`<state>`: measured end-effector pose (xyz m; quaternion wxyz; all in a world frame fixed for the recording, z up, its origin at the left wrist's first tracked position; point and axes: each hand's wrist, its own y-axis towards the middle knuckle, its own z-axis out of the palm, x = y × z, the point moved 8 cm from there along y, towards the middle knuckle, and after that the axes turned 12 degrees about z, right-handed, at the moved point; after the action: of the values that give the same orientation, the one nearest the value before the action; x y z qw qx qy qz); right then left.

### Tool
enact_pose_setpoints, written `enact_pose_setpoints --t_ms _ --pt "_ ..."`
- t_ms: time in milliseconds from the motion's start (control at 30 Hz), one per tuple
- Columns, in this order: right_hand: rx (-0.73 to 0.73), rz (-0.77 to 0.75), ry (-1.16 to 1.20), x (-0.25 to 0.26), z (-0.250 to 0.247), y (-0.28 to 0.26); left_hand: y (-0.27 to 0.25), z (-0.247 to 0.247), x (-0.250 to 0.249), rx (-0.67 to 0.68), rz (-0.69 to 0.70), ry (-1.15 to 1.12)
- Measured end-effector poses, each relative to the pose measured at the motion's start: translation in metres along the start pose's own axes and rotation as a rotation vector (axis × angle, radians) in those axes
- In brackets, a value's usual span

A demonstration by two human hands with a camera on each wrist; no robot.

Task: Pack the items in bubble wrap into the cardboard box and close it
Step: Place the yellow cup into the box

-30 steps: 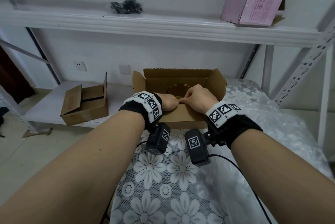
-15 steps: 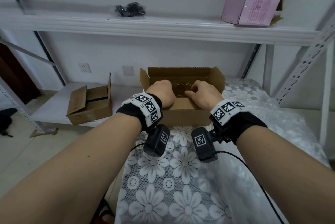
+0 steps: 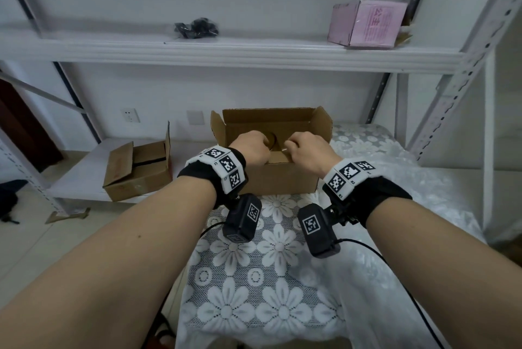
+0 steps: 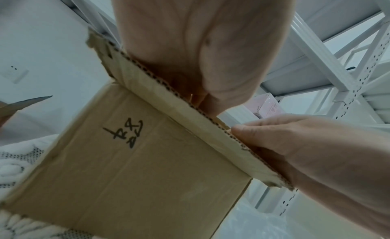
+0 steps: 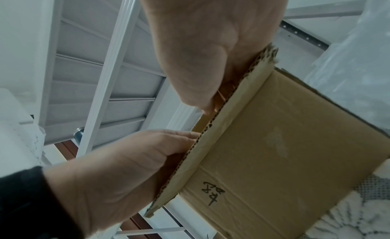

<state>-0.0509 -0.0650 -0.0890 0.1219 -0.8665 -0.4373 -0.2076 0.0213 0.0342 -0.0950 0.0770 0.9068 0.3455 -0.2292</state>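
Observation:
An open brown cardboard box [image 3: 282, 179] stands on the lace-covered table, its back and side flaps upright. Both hands hold the top edge of its near flap [image 3: 278, 157]. My left hand [image 3: 254, 146] curls its fingers over the edge on the left, and my right hand [image 3: 303, 150] does the same on the right. In the left wrist view my left hand [image 4: 200, 59] hooks over the flap [image 4: 168, 99], with my right hand [image 4: 295, 151] beside it. In the right wrist view my right hand [image 5: 211, 59] grips the same edge above the box wall [image 5: 284, 142]. A round brownish thing [image 3: 272, 138] shows between the hands; everything else inside is hidden.
A second opened cardboard box [image 3: 138, 170] sits on the low shelf to the left. A pink box [image 3: 367, 23] and a black bundle [image 3: 196, 27] lie on the upper shelf. Shelf posts [image 3: 452, 94] rise at the right. Clear plastic sheeting [image 3: 423, 207] covers the table's right side.
The hands have moved apart from the middle of the near flap and curled over its edge. The flap has come up from lying over the box opening.

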Motion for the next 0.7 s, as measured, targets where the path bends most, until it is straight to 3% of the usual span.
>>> enact_pose_setpoints --t_ms 200,367,467,600,700 --pt "-0.090 -0.046 0.035 -0.008 -0.012 -0.014 -0.008 0.006 -0.013 -0.062 0.020 -0.041" --pt "-0.231 -0.079 0.103 -0.013 -0.029 -0.022 -0.016 -0.009 -0.032 -0.305 0.174 -0.128" --pt "-0.358 -0.082 0.161 -0.020 -0.043 -0.030 -0.023 -0.011 -0.052 -0.381 0.260 -0.240" --pt "-0.425 -0.014 0.293 -0.042 -0.051 -0.042 -0.029 0.001 -0.067 -0.379 0.280 -0.399" --pt "-0.407 0.069 0.376 -0.067 -0.047 -0.048 -0.034 0.021 -0.073 -0.264 0.251 -0.500"
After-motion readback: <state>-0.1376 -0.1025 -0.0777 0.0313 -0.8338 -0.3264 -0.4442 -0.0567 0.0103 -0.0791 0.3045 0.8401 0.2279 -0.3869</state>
